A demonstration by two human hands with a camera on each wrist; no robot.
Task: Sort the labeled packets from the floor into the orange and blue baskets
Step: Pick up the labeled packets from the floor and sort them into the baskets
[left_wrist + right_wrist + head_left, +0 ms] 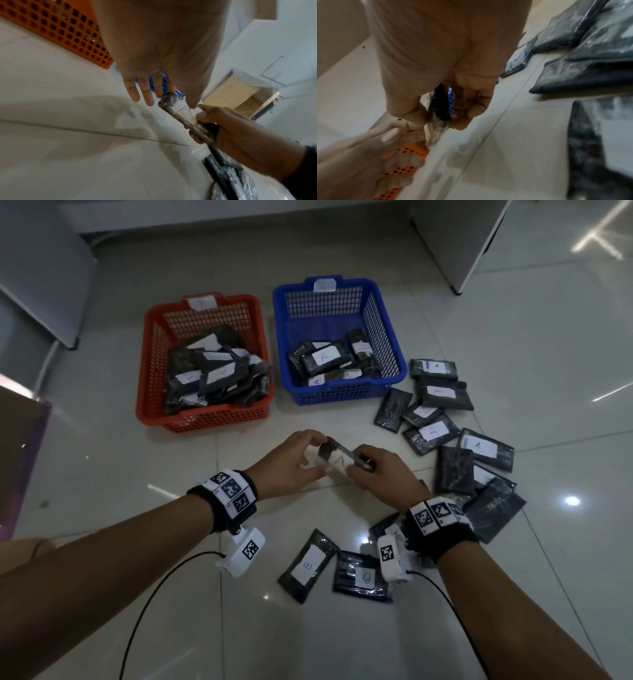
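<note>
Between my two hands is a dark packet (339,458) with a white label marked A, held above the floor in front of the baskets. My left hand (318,453) pinches its left end with thumb and forefinger, the other fingers (147,94) straight. My right hand (359,465) grips the right end, fingers curled under the packet (438,121). The orange basket (205,419) holds several packets. The blue basket (342,397) holds several packets, some marked A. More labeled packets (445,419) lie on the floor at the right, and two (306,565) near my wrists.
White furniture stands at the back left (41,268) and a white cabinet (455,241) at the back right. A brown and purple box (20,460) sits at the left edge. Black cables (164,583) trail from the wrist cameras over the glossy tiled floor.
</note>
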